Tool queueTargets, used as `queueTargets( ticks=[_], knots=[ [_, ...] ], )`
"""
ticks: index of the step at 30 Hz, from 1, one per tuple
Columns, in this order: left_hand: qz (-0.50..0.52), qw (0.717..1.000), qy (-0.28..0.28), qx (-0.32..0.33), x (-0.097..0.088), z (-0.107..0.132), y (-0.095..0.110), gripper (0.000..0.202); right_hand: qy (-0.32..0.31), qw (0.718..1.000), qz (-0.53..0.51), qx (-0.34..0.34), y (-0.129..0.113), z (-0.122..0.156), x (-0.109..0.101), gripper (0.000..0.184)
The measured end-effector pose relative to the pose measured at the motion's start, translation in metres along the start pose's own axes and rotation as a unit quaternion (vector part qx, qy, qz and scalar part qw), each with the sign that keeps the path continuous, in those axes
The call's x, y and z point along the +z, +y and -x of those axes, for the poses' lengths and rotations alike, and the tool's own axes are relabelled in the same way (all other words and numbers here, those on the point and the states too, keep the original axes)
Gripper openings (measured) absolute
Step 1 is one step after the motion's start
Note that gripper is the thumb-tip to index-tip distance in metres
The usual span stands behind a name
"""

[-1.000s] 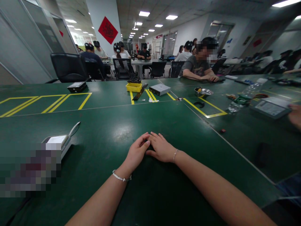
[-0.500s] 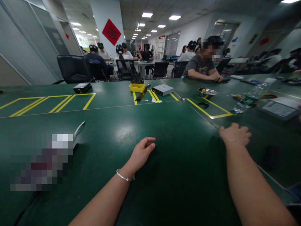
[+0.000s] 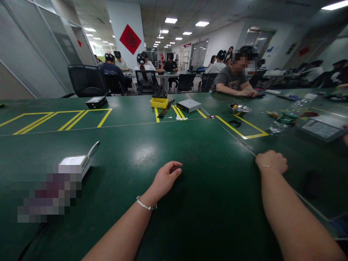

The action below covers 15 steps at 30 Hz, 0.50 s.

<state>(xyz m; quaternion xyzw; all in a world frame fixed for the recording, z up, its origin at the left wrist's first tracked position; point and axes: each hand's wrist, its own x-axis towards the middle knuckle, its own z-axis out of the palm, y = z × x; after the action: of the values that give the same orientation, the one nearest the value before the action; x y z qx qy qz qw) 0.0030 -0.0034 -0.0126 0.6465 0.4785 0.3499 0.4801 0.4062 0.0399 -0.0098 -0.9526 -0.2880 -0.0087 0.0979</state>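
Observation:
My left hand [image 3: 168,178] hovers or rests over the middle of the green table [image 3: 206,210]; which of the two cannot be told. Its thumb stands apart from loosely bent fingers, with nothing between them. On that wrist is a pale beaded bracelet [image 3: 146,203]. My right hand [image 3: 271,161] lies farther right, by the seam in the tabletop, its fingers curled under into a loose fist. Nothing shows in it, though the fingertips are hidden. A thin band [image 3: 270,167] circles the right wrist. To the left lies a partly blurred device [image 3: 73,161] with a pale cable.
Toward the back stand a yellow bin [image 3: 159,103] with dark cables, a grey metal box [image 3: 188,105] and a metal bowl [image 3: 239,108]. At right are a plastic bottle [image 3: 288,117] and a larger grey box [image 3: 323,127]. A person [image 3: 236,78] sits across the table.
My right hand's fingers have curled in from a looser spread, and the hand sits slightly lower in view. The left hand keeps its shape, shifted slightly right and down.

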Motion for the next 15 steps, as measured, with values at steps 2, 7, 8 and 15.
queueTargets(
  ticks=[2,7,8,15],
  knots=[
    [0.000,1.000,0.000,-0.005,0.000,0.000,0.002,0.025,-0.013,1.000,0.008,-0.006,0.000,0.001,-0.002,0.053],
    [0.004,1.000,-0.002,-0.007,0.000,0.002,0.005,0.025,-0.005,1.000,0.011,-0.007,-0.002,0.010,-0.006,0.049],
    [0.003,1.000,-0.002,-0.006,0.000,0.002,0.005,0.025,0.003,1.000,0.005,-0.005,-0.001,0.012,-0.007,0.050],
    [0.017,1.000,0.009,0.002,-0.001,0.001,0.005,0.021,0.039,0.998,-0.023,-0.053,-0.006,0.020,-0.010,0.047]
  ],
)
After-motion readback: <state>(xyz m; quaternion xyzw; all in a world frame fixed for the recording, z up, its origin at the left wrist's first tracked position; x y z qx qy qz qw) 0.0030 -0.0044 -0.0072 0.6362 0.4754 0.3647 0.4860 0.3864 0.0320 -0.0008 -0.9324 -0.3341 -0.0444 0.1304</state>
